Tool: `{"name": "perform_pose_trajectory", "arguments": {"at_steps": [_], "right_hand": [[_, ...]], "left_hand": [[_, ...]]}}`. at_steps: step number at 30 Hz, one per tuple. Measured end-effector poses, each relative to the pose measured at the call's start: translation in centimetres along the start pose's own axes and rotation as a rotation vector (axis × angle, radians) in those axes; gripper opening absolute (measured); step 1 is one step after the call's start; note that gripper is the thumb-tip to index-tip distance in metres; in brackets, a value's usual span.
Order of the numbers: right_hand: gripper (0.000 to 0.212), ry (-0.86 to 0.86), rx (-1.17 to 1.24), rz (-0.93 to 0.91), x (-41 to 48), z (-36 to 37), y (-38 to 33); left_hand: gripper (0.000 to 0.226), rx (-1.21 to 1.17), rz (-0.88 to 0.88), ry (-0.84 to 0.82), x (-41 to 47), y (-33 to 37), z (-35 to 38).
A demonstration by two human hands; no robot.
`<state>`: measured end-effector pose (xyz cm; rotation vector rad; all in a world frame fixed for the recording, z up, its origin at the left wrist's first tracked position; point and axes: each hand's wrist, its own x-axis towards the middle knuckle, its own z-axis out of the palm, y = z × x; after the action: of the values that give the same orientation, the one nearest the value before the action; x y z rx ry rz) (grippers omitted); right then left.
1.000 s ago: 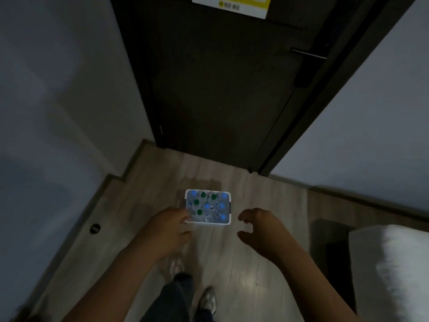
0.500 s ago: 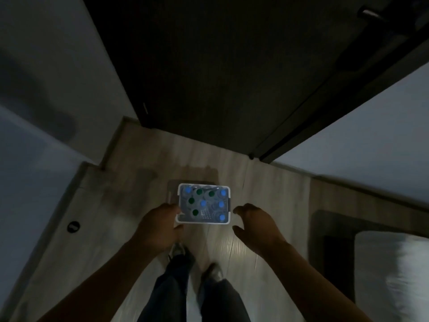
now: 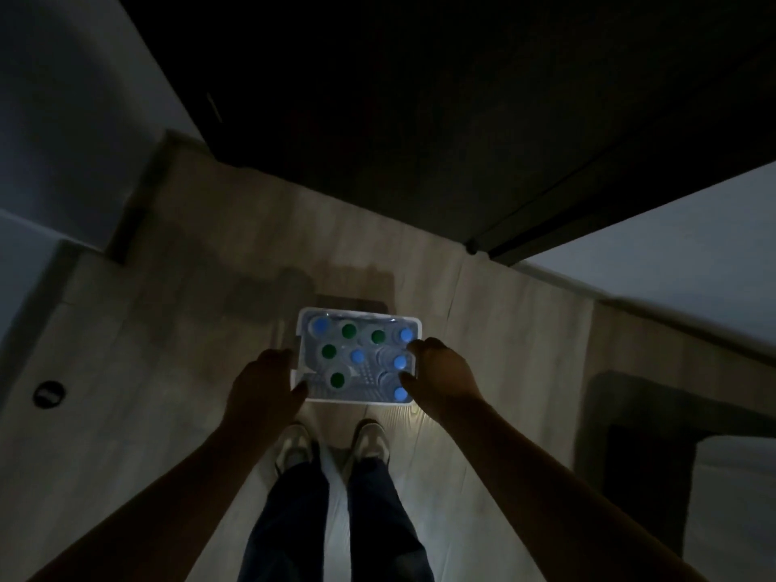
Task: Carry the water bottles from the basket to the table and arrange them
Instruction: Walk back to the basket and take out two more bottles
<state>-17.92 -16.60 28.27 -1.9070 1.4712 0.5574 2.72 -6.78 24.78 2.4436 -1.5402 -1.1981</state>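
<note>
Standing on the wooden floor point(image 3: 210, 371) in dim light, the person reached down with both hands to a white basket point(image 3: 357, 323) just ahead of the shoes point(image 3: 294, 449). The left hand point(image 3: 262, 390) lay against the basket's left wall, fingers spread and curved around the near left corner; whether it truly gripped the rim could not be told. The right hand point(image 3: 443, 373) sat at the opposite wall, its fingers hooked over the right rim and partly hiding one cap there. Between the two hands the bottles point(image 3: 357, 357) stood upright and packed close, only their tops showing: blue caps nearest the right hand and at the far left corner, green caps point(image 3: 348, 330) toward the left hand and the middle. Beyond both hands a dark door point(image 3: 420, 119) rose, with pale walls either side. Off past the right forearm lay a dark mat point(image 3: 630, 413).
</note>
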Motion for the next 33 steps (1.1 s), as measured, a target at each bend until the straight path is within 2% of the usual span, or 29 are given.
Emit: {"name": "perform_pose_trajectory", "arguments": {"at_steps": [9, 12, 15, 22, 30, 33], "right_hand": [[0.047, -0.026, -0.007, 0.039, 11.5, 8.9, 3.2], [0.045, -0.008, -0.010, 0.046, 14.7, 11.2, 4.1], [0.049, -0.022, 0.000, 0.047, 17.3, 13.2, 4.9], [0.057, -0.046, 0.033, 0.062, 21.1, 16.7, 5.9], [0.038, -0.030, 0.036, 0.024, 23.1, 18.1, 6.1], [0.032, 0.002, 0.089, 0.069, 23.5, 18.2, 6.0]], "left_hand": [[0.050, -0.032, -0.071, -0.065, 8.4, -3.8, 10.0], [0.046, -0.026, -0.051, -0.065, 10.7, -4.4, 12.6], [0.047, 0.019, -0.014, -0.064, 13.0, -4.8, 15.2], [0.044, -0.035, 0.029, -0.050, 16.4, -5.3, 18.7], [0.031, 0.004, 0.001, -0.046, 18.6, -5.4, 20.0], [0.025, -0.018, -0.034, -0.033, 19.1, -5.3, 20.3]]}}
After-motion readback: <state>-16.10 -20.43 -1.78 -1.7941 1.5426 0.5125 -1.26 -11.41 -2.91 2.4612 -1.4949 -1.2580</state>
